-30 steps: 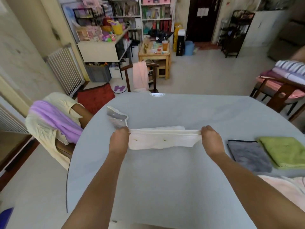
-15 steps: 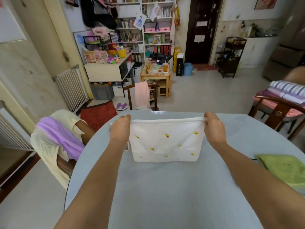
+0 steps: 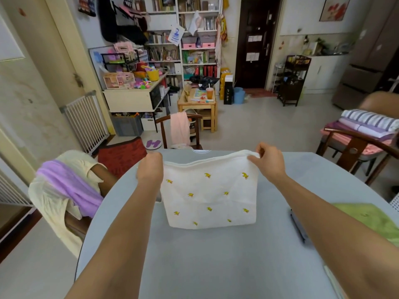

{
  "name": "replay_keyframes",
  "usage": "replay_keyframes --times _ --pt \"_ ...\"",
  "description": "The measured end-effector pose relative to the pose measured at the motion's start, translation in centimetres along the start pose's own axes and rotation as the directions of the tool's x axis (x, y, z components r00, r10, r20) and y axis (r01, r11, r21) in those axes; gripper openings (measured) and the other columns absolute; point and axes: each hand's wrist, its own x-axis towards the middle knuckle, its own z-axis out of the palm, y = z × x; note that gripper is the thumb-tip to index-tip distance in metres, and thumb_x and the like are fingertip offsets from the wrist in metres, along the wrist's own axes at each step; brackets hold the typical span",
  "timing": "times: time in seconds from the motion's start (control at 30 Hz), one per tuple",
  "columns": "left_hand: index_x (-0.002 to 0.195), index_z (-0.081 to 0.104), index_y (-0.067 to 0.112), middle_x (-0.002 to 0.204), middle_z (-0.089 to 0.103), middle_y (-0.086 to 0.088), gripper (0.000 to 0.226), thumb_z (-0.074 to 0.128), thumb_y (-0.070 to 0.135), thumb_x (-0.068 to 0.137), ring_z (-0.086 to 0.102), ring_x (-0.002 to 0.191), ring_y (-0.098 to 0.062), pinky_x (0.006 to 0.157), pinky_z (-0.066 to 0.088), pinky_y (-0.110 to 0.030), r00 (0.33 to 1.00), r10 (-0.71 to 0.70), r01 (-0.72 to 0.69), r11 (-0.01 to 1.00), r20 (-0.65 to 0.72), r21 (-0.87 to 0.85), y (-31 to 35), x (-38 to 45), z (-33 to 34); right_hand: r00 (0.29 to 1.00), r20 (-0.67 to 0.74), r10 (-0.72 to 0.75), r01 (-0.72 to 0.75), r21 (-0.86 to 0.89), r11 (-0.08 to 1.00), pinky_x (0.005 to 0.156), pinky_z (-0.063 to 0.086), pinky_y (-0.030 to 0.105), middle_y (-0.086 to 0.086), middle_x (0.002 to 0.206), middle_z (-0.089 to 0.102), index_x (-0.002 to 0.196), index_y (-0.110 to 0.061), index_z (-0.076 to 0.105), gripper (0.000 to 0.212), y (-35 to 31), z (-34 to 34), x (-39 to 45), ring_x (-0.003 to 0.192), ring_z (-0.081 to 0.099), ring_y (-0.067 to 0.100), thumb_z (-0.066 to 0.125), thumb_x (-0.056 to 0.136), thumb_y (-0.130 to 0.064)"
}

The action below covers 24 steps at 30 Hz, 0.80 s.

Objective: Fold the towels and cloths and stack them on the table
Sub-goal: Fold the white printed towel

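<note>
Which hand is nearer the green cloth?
Right. The right hand grips the white cloth's top corner on the green cloth's side; the left hand grips the far corner.

Centre frame, the white cloth reads as soft, matt woven fabric dotted with small yellow stitched motifs, and under it the round table shows a smooth, matt grey-blue top. At the right edge the green towel looks matt and nappy, and beyond it the chair is dark, glossy wood.
</note>
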Motion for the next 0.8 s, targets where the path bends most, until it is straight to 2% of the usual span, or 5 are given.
replay_keyframes --times 0.17,0.33,0.47,0.67,0.8 --pt "0.111 0.059 0.003 0.110 0.061 -0.014 0.030 0.058 -0.009 0.084 0.062 0.101 -0.028 0.083 0.050 -0.034 0.999 0.038 -0.038 0.999 0.000 0.022 0.8 -0.2 0.2 0.975 0.128 -0.184 0.217 -0.336 0.917 0.060 0.029 0.030 -0.001 0.079 0.055 0.080 -0.014 0.052 0.012 1.7 -1.1 -0.5 0.072 0.049 0.025 0.063 0.079 -0.008" --pt "0.112 0.059 0.000 0.113 0.058 -0.016 0.030 0.056 -0.010 0.084 0.060 0.103 -0.030 0.086 0.050 -0.036 0.999 0.041 -0.041 0.999 -0.009 0.026 0.3 -0.3 0.3 0.978 0.183 -0.104 0.115 -0.048 0.992 0.056 0.043 0.026 0.004 0.065 0.059 0.067 -0.016 0.056 0.022 1.8 -2.1 -0.3 0.055 0.055 0.021 0.068 0.074 0.002" --pt "0.111 0.060 0.000 0.112 0.057 -0.016 0.028 0.055 -0.010 0.085 0.060 0.100 -0.029 0.083 0.050 -0.035 0.999 0.043 -0.042 0.998 -0.030 0.043 -0.1 -0.2 0.6 0.968 0.248 -0.042 0.020 0.089 0.996 0.049 0.040 0.017 0.002 0.056 0.058 0.067 -0.009 0.059 0.020 1.4 -2.6 -0.4 0.045 0.055 0.008 0.078 0.072 -0.002" --pt "0.113 0.059 0.000 0.114 0.057 -0.016 0.035 0.063 -0.011 0.080 0.061 0.100 -0.029 0.084 0.052 -0.036 0.998 0.060 -0.061 0.997 0.010 0.051 1.3 -0.4 0.5 0.959 0.281 -0.028 0.025 0.012 1.000 0.047 0.039 0.019 0.004 0.053 0.059 0.060 -0.010 0.053 0.030 2.1 -3.2 -0.5 0.044 0.057 0.010 0.080 0.071 -0.003" --pt "0.109 0.058 -0.001 0.112 0.056 -0.015 0.032 0.059 -0.013 0.080 0.060 0.100 -0.030 0.079 0.048 -0.033 0.994 0.105 -0.105 0.992 -0.005 0.070 2.2 -0.9 0.6 0.958 0.278 -0.068 0.142 -0.258 0.956 0.048 0.042 0.029 0.006 0.058 0.049 0.058 -0.015 0.036 0.039 3.1 -3.0 -0.8 0.054 0.056 0.025 0.069 0.077 -0.006"
